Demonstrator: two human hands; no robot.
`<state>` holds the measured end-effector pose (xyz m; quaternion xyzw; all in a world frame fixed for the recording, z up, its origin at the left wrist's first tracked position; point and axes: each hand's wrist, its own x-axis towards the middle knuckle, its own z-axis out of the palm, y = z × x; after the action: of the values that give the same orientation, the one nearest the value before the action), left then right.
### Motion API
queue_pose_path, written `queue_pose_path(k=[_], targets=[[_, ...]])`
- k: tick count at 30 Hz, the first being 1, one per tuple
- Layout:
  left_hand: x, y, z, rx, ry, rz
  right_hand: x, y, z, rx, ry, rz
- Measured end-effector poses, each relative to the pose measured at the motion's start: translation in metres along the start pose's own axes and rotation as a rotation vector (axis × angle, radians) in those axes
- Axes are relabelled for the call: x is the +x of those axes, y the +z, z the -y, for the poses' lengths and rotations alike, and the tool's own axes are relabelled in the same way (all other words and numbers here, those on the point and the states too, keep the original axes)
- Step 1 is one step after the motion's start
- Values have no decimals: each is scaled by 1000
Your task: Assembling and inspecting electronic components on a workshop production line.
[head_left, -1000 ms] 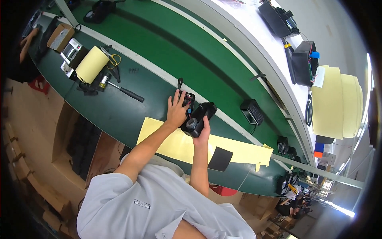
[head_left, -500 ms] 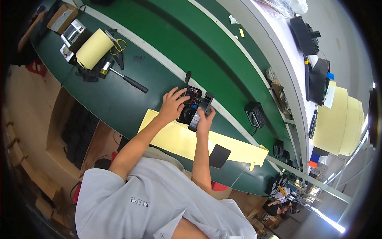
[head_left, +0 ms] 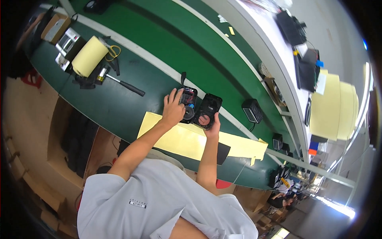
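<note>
My left hand (head_left: 172,111) grips the left edge of an opened black speaker housing (head_left: 188,95), its fingertips over the rim. Inside that half, thin red wires, a blue part and a round speaker cone show. A black strap stands up at its far end. In my right hand (head_left: 213,128) is the matching black front shell (head_left: 213,102), held by its near end. Skin shows through the shell's round opening. The two halves lie side by side above a long yellow sheet (head_left: 171,137). A dark square pad (head_left: 223,153) lies on that sheet, partly behind my right forearm.
To the left are a hammer (head_left: 131,88), a yellow roll (head_left: 90,56), yellow-handled scissors (head_left: 115,51) and a cardboard box (head_left: 55,28). A finished-looking black speaker (head_left: 252,110) sits on the green belt (head_left: 167,44). A white shelf (head_left: 274,47) overhangs the right side.
My right hand has turned the front shell from edge-on to flat and moved it slightly right, apart from the wired half. My left hand stays at the housing's left edge.
</note>
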<state>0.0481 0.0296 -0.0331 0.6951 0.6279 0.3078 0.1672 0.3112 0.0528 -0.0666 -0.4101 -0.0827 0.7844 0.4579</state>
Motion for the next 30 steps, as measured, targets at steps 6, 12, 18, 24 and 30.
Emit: queue_pose_path(k=[6, 12, 18, 24, 30], targets=[[3, -1, -1, 54, -41, 15, 13, -10, -8, -372, -10, -242], [16, -5, -6, 40, -15, 83, -4, 24, -26, -1577, -1196, -825], [22, 2, -2, -49, -36, 71, -13, 66, -73, -1038, -459, -210], [46, 0, -2, 75, -131, 234, -1, 61, -61, -893, -302, -41], [57, 1, 0, 119, -206, 330, -14, 78, -59, -1085, -657, -17]])
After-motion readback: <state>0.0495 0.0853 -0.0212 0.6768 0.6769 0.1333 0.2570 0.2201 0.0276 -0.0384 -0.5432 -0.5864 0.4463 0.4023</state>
